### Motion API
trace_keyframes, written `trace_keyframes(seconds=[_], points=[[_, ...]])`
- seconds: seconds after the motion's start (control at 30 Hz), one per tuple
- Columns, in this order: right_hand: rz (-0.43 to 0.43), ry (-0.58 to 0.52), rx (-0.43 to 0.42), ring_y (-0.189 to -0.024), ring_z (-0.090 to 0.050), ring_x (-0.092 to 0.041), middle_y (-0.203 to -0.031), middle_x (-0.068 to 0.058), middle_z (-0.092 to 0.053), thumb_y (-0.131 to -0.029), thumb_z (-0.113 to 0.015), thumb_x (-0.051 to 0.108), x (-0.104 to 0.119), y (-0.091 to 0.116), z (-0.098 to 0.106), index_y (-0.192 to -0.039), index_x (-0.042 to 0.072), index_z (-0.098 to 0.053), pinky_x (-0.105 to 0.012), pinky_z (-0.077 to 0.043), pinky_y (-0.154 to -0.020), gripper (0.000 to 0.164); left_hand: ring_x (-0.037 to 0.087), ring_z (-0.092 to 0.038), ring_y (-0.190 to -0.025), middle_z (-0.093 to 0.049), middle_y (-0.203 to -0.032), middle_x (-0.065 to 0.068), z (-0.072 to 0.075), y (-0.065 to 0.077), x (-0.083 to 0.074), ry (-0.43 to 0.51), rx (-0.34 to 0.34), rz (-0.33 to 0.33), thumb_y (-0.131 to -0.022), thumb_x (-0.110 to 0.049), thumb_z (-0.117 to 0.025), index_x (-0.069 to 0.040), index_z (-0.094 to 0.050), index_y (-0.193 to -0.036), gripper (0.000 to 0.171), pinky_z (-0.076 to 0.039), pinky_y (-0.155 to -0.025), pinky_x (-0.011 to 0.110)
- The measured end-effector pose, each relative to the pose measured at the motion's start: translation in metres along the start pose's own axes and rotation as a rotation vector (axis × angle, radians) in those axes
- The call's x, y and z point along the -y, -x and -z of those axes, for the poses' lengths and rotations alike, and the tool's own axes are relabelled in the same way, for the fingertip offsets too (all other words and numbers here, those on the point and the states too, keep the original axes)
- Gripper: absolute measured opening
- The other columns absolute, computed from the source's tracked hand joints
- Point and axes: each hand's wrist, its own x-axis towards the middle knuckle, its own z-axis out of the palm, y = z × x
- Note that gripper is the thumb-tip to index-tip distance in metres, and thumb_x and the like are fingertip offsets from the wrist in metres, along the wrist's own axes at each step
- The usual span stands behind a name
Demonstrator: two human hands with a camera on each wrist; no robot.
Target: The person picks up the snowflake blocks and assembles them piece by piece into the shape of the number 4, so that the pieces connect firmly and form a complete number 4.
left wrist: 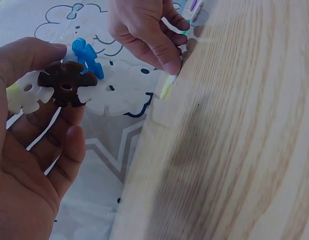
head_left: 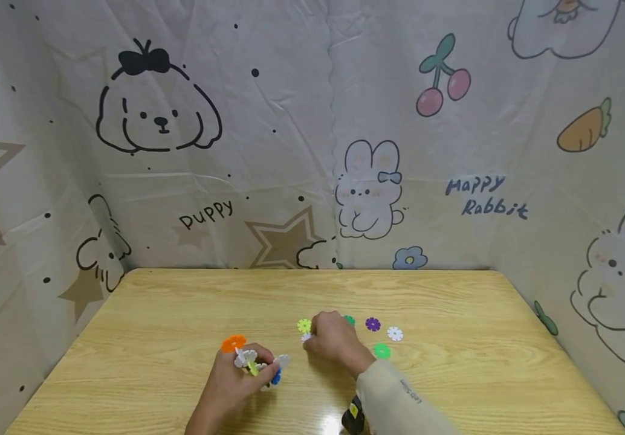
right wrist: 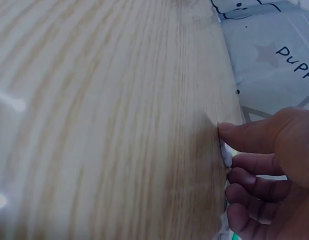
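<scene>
My left hand (head_left: pixel 233 380) holds a joined piece of notched plastic snowflake discs above the table. An orange disc (head_left: pixel 233 344) tops it; in the left wrist view a brown disc (left wrist: pixel 66 86), a blue disc (left wrist: pixel 87 59) and several white ones show, pinched near the thumb tip. My right hand (head_left: pixel 336 339) reaches down to the table, thumb and index finger pinching a whitish snowflake disc (right wrist: pixel 226 154) at its edge. A yellow-green disc (head_left: pixel 304 325) lies just beyond that disc. The right hand's other fingers curl loosely over the tabletop.
To the right of the right hand lie a dark green disc (head_left: pixel 349 319), a purple disc (head_left: pixel 373 324), a white disc (head_left: pixel 395 333) and a light green disc (head_left: pixel 382 351). A black object (head_left: pixel 353 417) sits beside the right sleeve. Printed cloth (head_left: pixel 269 151) surrounds the wooden table (head_left: pixel 144 338).
</scene>
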Motion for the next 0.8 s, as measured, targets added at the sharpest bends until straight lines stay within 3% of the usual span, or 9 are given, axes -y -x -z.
trace_keyframes(seconds=[0.27,0.6,0.8], points=[[-0.032,-0.041,0.025,-0.066,-0.052,-0.015,-0.074,0.001,-0.056,-0.078,-0.085,0.018,-0.004,0.002,0.0,-0.082,0.008,-0.064,-0.032,-0.047,-0.06,0.023,0.008,-0.064,-0.07,-0.07,-0.078,-0.01,-0.001,0.002,-0.001,-0.021,0.002,0.021,-0.08,-0.004,-0.082,-0.015,-0.072,-0.079,0.015,-0.054,-0.063,0.028],[0.037,-0.093,0.02,-0.067,-0.053,-0.014,-0.074,0.002,-0.06,-0.077,-0.083,0.007,-0.007,0.006,0.007,-0.076,0.009,-0.068,-0.03,-0.049,-0.061,0.015,0.006,-0.063,-0.07,-0.07,-0.078,-0.011,-0.003,0.002,0.0,-0.051,-0.028,-0.051,-0.078,-0.002,-0.083,-0.017,-0.071,-0.079,0.019,-0.053,-0.062,0.027],[0.082,-0.134,0.059,-0.054,-0.042,-0.009,-0.059,0.005,-0.051,-0.084,-0.077,0.008,-0.008,0.014,0.012,-0.063,0.01,-0.067,-0.024,-0.036,-0.048,0.024,0.006,-0.062,-0.07,-0.069,-0.077,-0.013,-0.004,0.002,0.001,-0.063,-0.032,-0.015,-0.078,-0.003,-0.083,-0.018,-0.072,-0.078,0.019,-0.052,-0.063,0.026]])
